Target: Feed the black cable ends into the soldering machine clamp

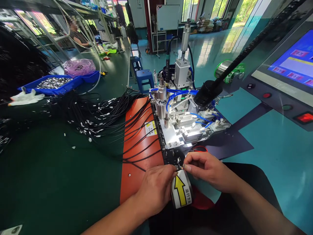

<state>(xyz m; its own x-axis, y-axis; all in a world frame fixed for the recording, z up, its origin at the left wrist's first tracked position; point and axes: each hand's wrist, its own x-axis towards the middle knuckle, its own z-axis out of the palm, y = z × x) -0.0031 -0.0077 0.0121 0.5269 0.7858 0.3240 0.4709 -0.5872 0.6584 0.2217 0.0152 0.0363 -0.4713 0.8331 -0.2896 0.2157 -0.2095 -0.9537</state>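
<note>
My left hand point(157, 182) is closed at the near end of the machine's black track point(168, 156), its fingertips just above a yellow arrow label point(180, 191). A black cable point(137, 165) crosses the orange panel point(139, 143) and disappears behind this hand, which appears to grip its end. Thumb and forefinger of my right hand point(211, 171) are pinched close to the left fingertips, at the track's end. Whatever lies in that pinch is too small to make out. Several more black cables run over the panel into the track.
Beyond my hands stands a metal machine point(186, 124) with blue air tubes. A control screen point(293, 62) is on the right. Bundled cables point(97, 114), a blue tray point(31, 87) of small metal parts and a white glove point(26, 97) lie left. A person point(79, 37) sits farther back.
</note>
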